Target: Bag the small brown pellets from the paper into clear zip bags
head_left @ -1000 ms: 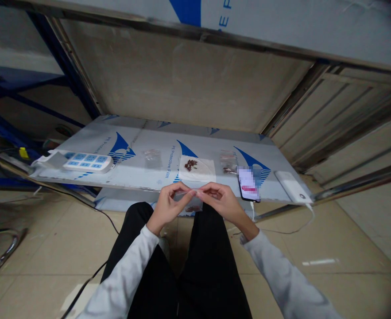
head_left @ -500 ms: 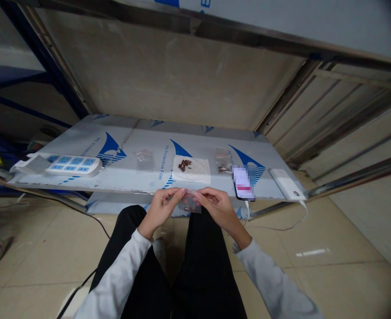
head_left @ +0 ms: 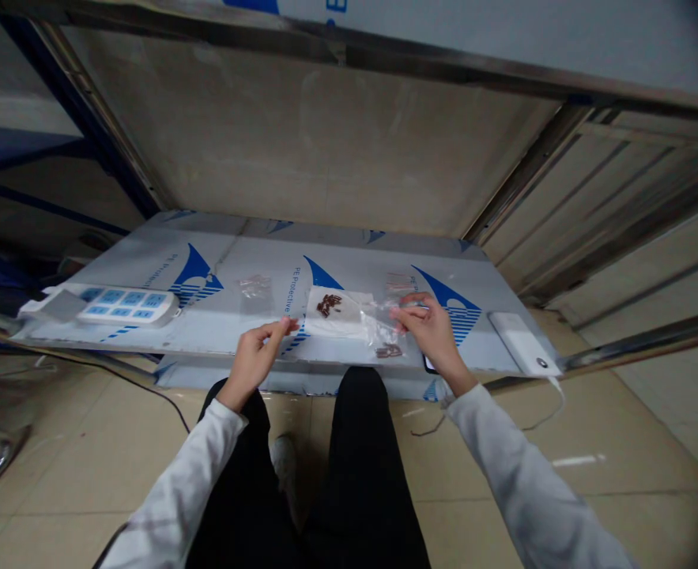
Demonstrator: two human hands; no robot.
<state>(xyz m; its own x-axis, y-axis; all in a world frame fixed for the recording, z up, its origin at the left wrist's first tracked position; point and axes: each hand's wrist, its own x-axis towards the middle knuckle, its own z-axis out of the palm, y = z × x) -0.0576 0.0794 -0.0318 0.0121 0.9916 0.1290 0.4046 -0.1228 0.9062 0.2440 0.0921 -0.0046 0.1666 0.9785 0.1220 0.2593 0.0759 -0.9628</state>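
My right hand pinches the top of a small clear plastic bag between thumb and fingers. Several brown capsule-like pieces sit in the bottom of this bag, which is over the front part of the shelf. Its edge overlaps a white paper sheet. A small heap of the same brown pieces lies on the paper. Left of the paper, my left hand hovers at the shelf's front edge, thumb and forefinger together, with nothing visible in them.
Two more clear bags, one at left and one behind my right hand, lie on the film-covered shelf. A power strip lies left, a white power bank right. A phone's edge shows under my right hand. Another shelf hangs overhead.
My hands have moved apart from in front of the shelf. The right one carried the bag forward and right over the shelf, now covering most of the phone; the left let go and moved left.
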